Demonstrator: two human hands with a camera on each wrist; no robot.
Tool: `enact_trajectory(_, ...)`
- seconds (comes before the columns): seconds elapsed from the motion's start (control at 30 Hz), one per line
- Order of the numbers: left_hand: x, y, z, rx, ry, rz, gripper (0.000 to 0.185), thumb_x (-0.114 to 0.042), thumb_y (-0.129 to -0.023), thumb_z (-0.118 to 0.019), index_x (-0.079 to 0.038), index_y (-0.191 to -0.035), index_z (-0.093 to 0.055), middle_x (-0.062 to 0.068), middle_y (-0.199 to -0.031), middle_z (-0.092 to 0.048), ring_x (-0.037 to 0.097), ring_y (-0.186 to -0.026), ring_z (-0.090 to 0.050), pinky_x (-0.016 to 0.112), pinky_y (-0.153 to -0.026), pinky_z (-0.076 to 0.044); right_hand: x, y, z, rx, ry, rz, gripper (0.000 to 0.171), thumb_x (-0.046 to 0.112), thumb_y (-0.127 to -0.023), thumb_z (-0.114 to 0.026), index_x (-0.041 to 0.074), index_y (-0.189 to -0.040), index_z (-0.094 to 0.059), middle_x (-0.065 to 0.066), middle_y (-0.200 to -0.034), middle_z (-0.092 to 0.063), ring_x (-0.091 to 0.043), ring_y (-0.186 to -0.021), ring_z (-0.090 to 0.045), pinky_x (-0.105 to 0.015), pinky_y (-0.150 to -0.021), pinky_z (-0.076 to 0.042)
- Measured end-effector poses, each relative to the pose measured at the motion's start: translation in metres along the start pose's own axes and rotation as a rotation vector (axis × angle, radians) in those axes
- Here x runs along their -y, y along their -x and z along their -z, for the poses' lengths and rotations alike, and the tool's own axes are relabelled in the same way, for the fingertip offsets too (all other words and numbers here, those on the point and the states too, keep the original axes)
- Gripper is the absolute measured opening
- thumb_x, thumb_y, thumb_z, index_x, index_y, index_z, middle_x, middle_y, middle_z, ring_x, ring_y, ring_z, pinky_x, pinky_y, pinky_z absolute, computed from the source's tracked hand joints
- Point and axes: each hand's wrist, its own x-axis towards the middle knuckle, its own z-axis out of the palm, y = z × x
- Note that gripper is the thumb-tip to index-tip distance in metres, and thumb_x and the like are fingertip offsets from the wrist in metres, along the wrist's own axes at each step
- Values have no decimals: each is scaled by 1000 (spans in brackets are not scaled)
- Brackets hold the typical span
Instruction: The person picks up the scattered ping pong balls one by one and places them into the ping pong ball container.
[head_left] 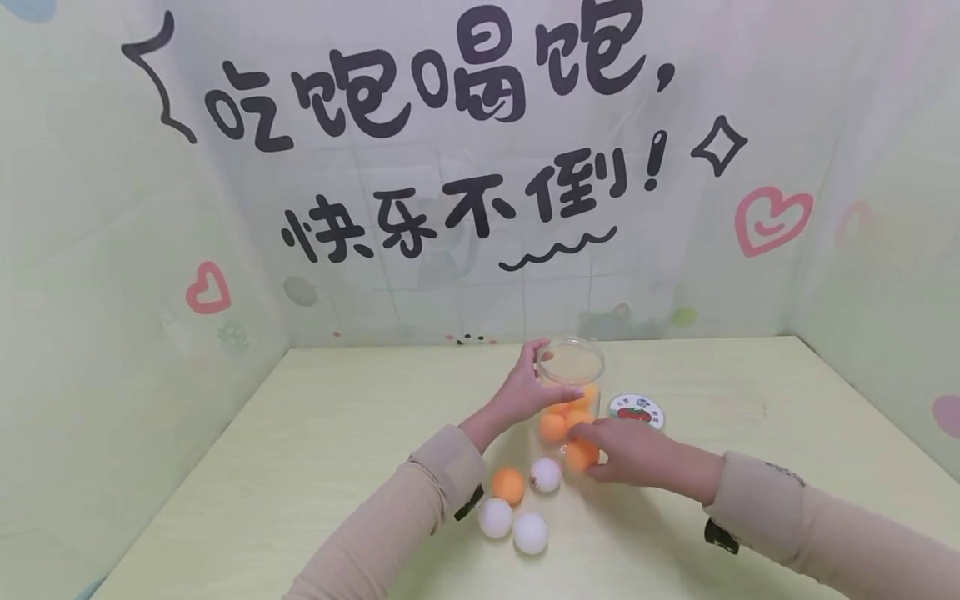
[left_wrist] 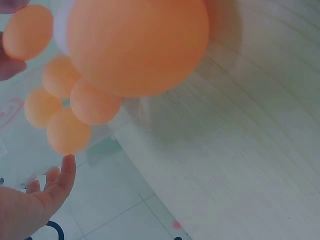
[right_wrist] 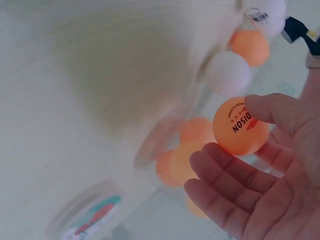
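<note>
While the left hand [head_left: 525,390] steadies the clear jar [head_left: 573,392] with thumb and fingers curled round its upper wall just below the open rim, the right hand [head_left: 626,452] pinches an orange ball [head_left: 581,454] between thumb and fingertips, low against the jar's near side.

Right wrist view: the held orange ball [right_wrist: 240,126] carries dark "DISON" lettering and a small red mark; the thumb lies over its upper right, the fingers [right_wrist: 225,165] cup it from below. Just beyond the grip, other orange balls [right_wrist: 187,150] show through the clear jar wall.

Left wrist view: left hand [left_wrist: 35,200] visible only at the lower left corner, fingertips pointing up toward a cluster of orange balls [left_wrist: 65,107] seen through the jar. One orange ball fills the top of that view, blurred; cannot tell from it alone whether it is loose or in the jar.

Jar contents, head view: several orange balls in the lower half, opening facing up.

Near side of the right hand's grip, on the pale green table [head_left: 337,433]: a loose orange ball [head_left: 507,485], a white ball with a printed mark [head_left: 545,474], and two plain white balls [head_left: 496,517] [head_left: 530,533], grouped close together. Beyond the right hand, just beside the jar: a round lid [head_left: 636,410] with a red-and-green label, lying flat.
</note>
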Motion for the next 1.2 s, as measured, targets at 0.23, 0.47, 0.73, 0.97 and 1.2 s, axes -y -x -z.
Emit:
enact_trajectory(0.23,2,0,-1,2,-14,11,88,-22,-72,-78,-7,-138,-23,18,-140,-36,33,-128,-37,41,-102,-34,7,0,33,27,-7,9,30,12,-75,-69,7,-103,-61,10,-71,-55,-4,-60,-45,-20,-54,-39)
enact_trajectory(0.47,1,1,0,5,-23,15,88,-24,-73,-77,-8,-139,-22,18,-140,-35,32,-128,-36,41,-103,-33,15,3,66,100,-108,-39,30,10,-76,-63,10,-107,-61,9,-67,-49,-4,-58,-42,-20,-52,-38)
enact_trajectory(0.73,1,1,2,9,-47,4,86,-21,-75,-75,-7,-140,-21,17,-139,-38,34,-130,-34,43,-105,-30,15,-4,95,-10,-120,-52,30,9,-79,-66,8,-108,-60,8,-77,-57,-6,-67,-50,-23,-61,-45)
enact_trajectory(0.97,1,1,1,12,-17,10,86,-25,-74,-77,-9,-139,-22,17,-139,-38,29,-126,-39,41,-103,-33,2,-12,98,-161,-148,-106,35,9,-79,-67,5,-112,-58,2,-86,-62,-15,-79,-56,-30,-69,-48)
enact_trajectory(1.2,0,1,1,14,-7,13,88,-25,-74,-77,-9,-140,-22,16,-140,-37,30,-128,-37,41,-104,-32,-10,-22,91,-198,-161,-165,32,8,-82,-64,1,-113,-59,-6,-88,-62,-20,-79,-58,-35,-69,-49)
